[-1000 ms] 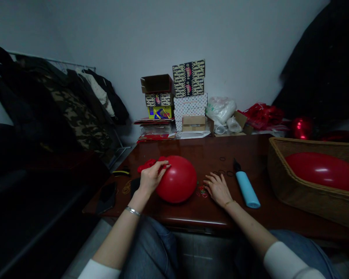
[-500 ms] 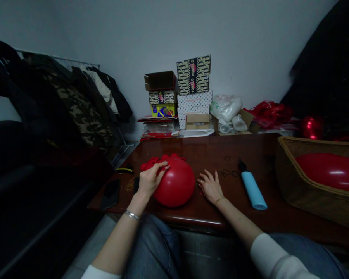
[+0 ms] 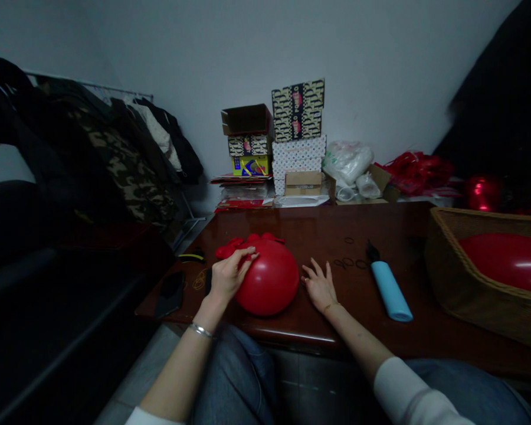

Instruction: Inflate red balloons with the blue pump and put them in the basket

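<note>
An inflated red balloon (image 3: pixel 269 278) rests on the dark wooden table (image 3: pixel 336 319) near its front edge. My left hand (image 3: pixel 230 273) is closed on the balloon's left side, fingers pinching near its neck. My right hand (image 3: pixel 319 286) lies flat on the table just right of the balloon, fingers spread, holding nothing. Small rubber bands (image 3: pixel 347 261) lie scattered beyond my right hand. A light blue hand pump (image 3: pixel 389 288) with a black nozzle lies to the right.
A wicker basket (image 3: pixel 473 295) at the right holds another red balloon (image 3: pixel 508 260). Uninflated red balloons (image 3: pixel 230 247) lie behind the inflated one. Stacked boxes (image 3: pixel 292 139) and bags line the back wall. A phone (image 3: pixel 171 291) lies at the table's left corner; clothes hang at left.
My right hand has slid left, closer to the balloon, off the small bands it was touching. My left hand keeps its hold on the balloon. The view has shifted slightly.
</note>
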A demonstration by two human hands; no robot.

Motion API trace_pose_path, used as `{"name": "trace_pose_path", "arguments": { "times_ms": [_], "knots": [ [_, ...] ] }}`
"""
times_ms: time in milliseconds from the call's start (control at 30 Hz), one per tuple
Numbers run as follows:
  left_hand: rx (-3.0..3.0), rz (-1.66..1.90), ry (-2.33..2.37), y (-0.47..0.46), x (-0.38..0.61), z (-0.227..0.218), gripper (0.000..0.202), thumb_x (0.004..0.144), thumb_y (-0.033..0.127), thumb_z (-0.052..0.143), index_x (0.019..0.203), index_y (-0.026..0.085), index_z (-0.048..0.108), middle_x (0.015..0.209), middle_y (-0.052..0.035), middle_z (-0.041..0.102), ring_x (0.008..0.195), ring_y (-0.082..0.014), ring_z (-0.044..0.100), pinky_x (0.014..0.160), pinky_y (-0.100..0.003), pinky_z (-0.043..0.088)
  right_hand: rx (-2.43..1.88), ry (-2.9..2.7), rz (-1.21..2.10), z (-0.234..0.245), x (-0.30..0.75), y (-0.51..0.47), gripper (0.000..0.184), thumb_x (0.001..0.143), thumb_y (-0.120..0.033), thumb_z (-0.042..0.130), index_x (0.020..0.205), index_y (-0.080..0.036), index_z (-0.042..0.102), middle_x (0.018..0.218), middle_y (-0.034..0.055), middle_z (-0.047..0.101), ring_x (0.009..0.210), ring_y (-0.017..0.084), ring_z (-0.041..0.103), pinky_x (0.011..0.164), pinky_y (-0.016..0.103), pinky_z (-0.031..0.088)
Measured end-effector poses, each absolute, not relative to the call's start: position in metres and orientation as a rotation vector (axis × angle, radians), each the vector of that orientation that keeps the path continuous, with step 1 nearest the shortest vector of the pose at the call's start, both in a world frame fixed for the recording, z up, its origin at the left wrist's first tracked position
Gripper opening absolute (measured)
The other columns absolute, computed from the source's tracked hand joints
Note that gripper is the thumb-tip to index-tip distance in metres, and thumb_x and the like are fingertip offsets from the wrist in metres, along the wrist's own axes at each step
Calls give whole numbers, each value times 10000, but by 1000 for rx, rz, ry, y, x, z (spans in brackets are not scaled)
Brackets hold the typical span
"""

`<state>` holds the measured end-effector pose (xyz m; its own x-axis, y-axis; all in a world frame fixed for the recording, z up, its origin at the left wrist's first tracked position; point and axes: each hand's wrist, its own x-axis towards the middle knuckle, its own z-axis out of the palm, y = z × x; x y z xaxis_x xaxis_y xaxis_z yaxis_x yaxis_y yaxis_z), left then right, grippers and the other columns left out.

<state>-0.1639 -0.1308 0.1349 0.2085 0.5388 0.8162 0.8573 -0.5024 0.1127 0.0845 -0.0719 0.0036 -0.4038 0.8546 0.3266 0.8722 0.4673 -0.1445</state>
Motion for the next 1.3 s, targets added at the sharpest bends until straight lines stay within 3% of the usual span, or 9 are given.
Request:
{"name": "trace_pose_path", "arguments": {
  "times_ms": [233,433,633,833,1300],
  "knots": [
    [-2115,-1198,-1299,-132,-162,136,194,839,295,566,1002,210,627,953,-16,712,803,-141,683,708,-222,559,-1377,-2283,-65,0,84,-73,354,872,-217,353,823,-234,703,1235,12,584,1327,228,272,1109,511,23],
    [-2142,-1196,-1311,-131,-162,135,207,845,290,557,1025,214,626,978,-16,707,836,-142,678,749,-230,552,-1357,-2083,-64,9,96,-72,280,850,-247,420,814,-229,698,1177,43,618,1270,253,356,1078,533,144],
    [-2123,-1192,-1312,-130,-157,136,206,832,298,576,1008,207,630,959,-10,711,806,-133,682,729,-210,546,-1270,-1832,-95,61,92,-60,276,874,-309,419,891,-219,679,1174,66,613,1241,254,383,1025,567,236],
    [-2136,-1191,-1303,-132,-152,138,205,837,294,569,1011,205,630,958,-16,710,792,-132,682,712,-203,538,-940,-1732,-41,120,65,-77,208,855,-289,489,915,-227,679,1165,54,616,1234,218,397,1007,469,348],
    [-2164,-1188,-1228,-135,-146,137,196,841,250,561,1012,178,626,924,-32,716,728,-121,680,690,-189,530,-799,-1864,-48,134,30,-100,209,852,-250,494,946,-241,680,1192,42,604,1251,224,386,1043,508,300]
  ]
}}
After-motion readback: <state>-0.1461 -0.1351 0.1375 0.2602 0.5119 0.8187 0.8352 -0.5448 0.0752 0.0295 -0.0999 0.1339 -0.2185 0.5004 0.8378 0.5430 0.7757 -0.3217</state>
